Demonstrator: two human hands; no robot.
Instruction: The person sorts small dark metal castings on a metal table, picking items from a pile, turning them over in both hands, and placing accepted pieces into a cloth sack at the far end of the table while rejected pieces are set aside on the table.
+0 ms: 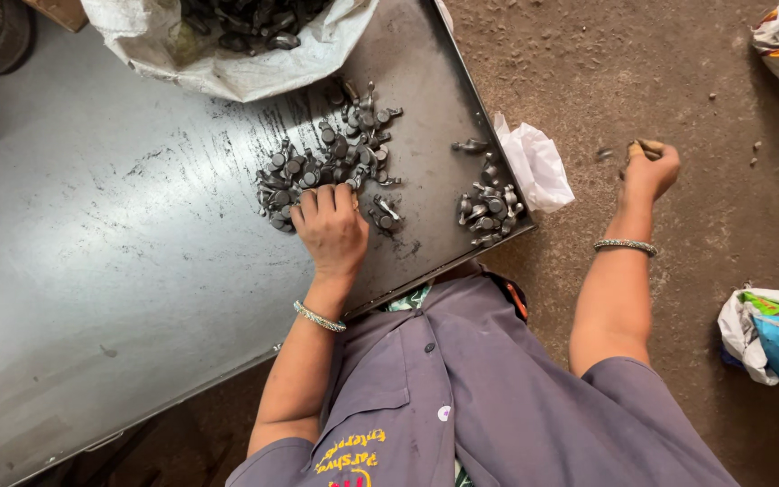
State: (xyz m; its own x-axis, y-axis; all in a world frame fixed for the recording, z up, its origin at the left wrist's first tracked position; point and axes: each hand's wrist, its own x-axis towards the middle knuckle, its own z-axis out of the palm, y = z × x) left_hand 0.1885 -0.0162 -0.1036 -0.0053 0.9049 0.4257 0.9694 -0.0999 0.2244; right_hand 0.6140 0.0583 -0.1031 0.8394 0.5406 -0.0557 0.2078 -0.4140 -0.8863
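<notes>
Right under the camera we've got our grey work shirt (489, 388), both bare arms reaching out from it. Our left hand (331, 225) sits knuckles-up on the edge of the big pile of small dark metal parts (331, 153) on the steel table (101, 271), fingers curled down into them, can't tell if it's actually pinching one. Our right hand (649, 169) is out over the dirt floor (642, 72), well off the table, fingers pressed together around something small. Smaller heap of parts (489, 206) sits near the table corner, white plastic bag (536, 165) just beside it. Open sack (227, 45) of more parts up top.
</notes>
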